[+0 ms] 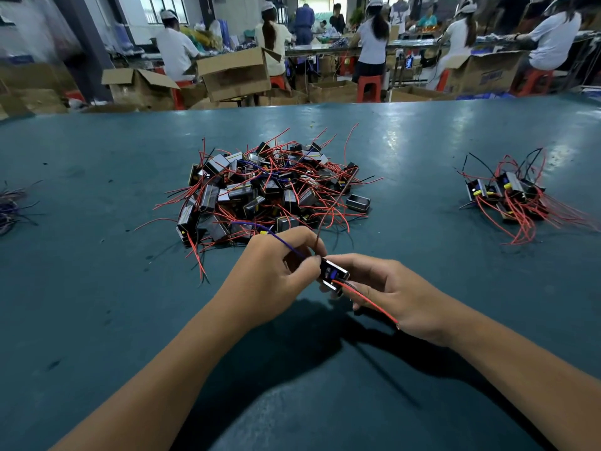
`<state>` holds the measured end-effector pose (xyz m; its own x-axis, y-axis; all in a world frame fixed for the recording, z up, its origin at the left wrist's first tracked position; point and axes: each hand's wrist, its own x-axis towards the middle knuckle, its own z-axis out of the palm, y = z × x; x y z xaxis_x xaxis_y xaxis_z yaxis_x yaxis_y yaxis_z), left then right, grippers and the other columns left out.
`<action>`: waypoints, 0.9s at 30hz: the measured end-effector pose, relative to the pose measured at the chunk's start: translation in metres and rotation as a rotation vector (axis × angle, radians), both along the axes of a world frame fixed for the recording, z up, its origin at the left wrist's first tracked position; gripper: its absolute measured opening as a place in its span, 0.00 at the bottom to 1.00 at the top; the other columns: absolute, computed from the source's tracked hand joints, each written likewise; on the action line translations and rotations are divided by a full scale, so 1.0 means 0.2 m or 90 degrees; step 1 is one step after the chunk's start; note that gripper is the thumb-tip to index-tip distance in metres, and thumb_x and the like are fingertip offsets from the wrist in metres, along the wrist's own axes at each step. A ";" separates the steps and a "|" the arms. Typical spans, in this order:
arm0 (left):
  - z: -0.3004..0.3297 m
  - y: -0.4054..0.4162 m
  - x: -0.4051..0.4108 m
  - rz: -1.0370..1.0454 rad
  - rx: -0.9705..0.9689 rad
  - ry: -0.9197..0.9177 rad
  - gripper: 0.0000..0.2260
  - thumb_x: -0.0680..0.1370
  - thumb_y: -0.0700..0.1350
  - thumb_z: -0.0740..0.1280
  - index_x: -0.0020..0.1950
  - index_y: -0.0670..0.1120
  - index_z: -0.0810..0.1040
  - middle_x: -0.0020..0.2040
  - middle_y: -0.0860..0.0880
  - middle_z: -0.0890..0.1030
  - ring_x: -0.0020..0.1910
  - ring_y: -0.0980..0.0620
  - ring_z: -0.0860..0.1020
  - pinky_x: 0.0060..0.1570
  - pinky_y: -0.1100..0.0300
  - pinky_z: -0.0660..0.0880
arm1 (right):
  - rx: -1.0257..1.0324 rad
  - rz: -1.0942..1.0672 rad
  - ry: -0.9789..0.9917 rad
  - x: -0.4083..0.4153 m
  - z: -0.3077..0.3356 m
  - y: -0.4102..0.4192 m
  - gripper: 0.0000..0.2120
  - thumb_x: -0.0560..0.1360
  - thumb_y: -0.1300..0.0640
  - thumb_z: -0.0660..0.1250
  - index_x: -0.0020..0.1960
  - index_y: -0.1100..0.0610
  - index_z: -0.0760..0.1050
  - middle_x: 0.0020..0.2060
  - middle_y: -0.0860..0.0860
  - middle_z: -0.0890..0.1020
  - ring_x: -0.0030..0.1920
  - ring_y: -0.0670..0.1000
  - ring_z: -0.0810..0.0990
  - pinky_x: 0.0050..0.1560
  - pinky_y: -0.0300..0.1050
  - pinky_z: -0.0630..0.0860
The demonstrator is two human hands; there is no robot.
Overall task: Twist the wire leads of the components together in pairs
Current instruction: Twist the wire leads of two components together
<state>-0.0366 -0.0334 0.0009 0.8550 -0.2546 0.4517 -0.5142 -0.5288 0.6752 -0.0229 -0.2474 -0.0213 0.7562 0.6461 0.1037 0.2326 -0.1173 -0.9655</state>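
Observation:
A small black component point(335, 277) with a blue part on its face is held just above the green table. My right hand point(393, 294) grips it from the right side. A red lead point(370, 302) runs from it back over my right palm. My left hand point(273, 275) pinches wire at the component's upper left, where a blue lead point(286, 244) and a red lead point(328, 213) rise toward the pile. A big pile of the same components point(263, 190) with tangled red, black and blue leads lies beyond my hands.
A smaller group of components point(514, 196) with red and black leads lies at the right. Loose dark wires point(13, 203) lie at the left edge. The green table point(97, 288) ends at the far side, where people sit among cardboard boxes point(234, 73).

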 end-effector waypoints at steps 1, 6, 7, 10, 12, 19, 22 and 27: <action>0.00 0.00 0.00 -0.014 -0.034 0.030 0.05 0.76 0.42 0.65 0.44 0.50 0.80 0.33 0.51 0.79 0.29 0.49 0.76 0.30 0.57 0.72 | 0.001 0.001 -0.001 0.00 0.00 0.00 0.17 0.79 0.58 0.63 0.68 0.55 0.73 0.52 0.42 0.83 0.51 0.38 0.79 0.50 0.31 0.73; 0.02 0.00 0.02 -0.059 -0.177 0.122 0.05 0.76 0.40 0.64 0.43 0.46 0.78 0.30 0.49 0.77 0.26 0.49 0.76 0.29 0.56 0.73 | -0.010 0.014 -0.029 0.00 0.01 -0.02 0.18 0.81 0.54 0.61 0.70 0.53 0.71 0.57 0.52 0.82 0.52 0.44 0.78 0.50 0.45 0.77; 0.01 0.00 0.02 -0.072 -0.201 0.136 0.04 0.77 0.39 0.65 0.43 0.45 0.78 0.31 0.49 0.77 0.27 0.48 0.76 0.29 0.55 0.74 | -0.011 0.019 -0.040 -0.01 0.01 -0.03 0.18 0.82 0.56 0.60 0.71 0.53 0.71 0.59 0.54 0.81 0.53 0.45 0.78 0.51 0.47 0.77; 0.01 0.00 0.02 -0.100 -0.225 0.156 0.04 0.77 0.40 0.65 0.43 0.45 0.76 0.34 0.48 0.77 0.29 0.47 0.77 0.29 0.53 0.75 | -0.001 0.026 -0.053 -0.01 0.01 -0.03 0.18 0.83 0.59 0.58 0.73 0.53 0.69 0.61 0.57 0.79 0.55 0.48 0.77 0.51 0.49 0.78; 0.01 0.01 0.03 -0.115 -0.223 0.162 0.03 0.78 0.40 0.65 0.44 0.45 0.77 0.35 0.46 0.77 0.30 0.47 0.77 0.31 0.53 0.76 | 0.011 0.020 -0.051 -0.01 0.01 -0.03 0.19 0.83 0.57 0.59 0.73 0.52 0.69 0.61 0.57 0.79 0.56 0.49 0.78 0.52 0.50 0.78; 0.04 0.06 0.02 -0.173 -0.085 0.144 0.14 0.74 0.44 0.76 0.58 0.46 0.79 0.47 0.59 0.78 0.41 0.53 0.76 0.46 0.61 0.75 | 0.038 0.001 -0.019 -0.02 0.02 -0.02 0.19 0.80 0.56 0.62 0.70 0.52 0.70 0.57 0.52 0.82 0.55 0.48 0.80 0.51 0.51 0.78; 0.05 0.05 0.02 -0.164 -0.042 0.102 0.14 0.73 0.44 0.76 0.56 0.43 0.79 0.52 0.49 0.77 0.44 0.49 0.78 0.48 0.61 0.76 | 0.038 0.011 -0.031 -0.01 0.02 -0.02 0.18 0.80 0.57 0.62 0.69 0.53 0.71 0.60 0.55 0.81 0.56 0.51 0.81 0.50 0.51 0.79; 0.04 0.10 0.03 -0.140 0.034 0.139 0.13 0.72 0.47 0.78 0.54 0.49 0.79 0.47 0.51 0.80 0.46 0.54 0.79 0.49 0.60 0.76 | 0.074 -0.093 0.111 0.02 0.04 -0.04 0.17 0.78 0.50 0.61 0.56 0.62 0.78 0.46 0.59 0.85 0.44 0.52 0.83 0.39 0.45 0.79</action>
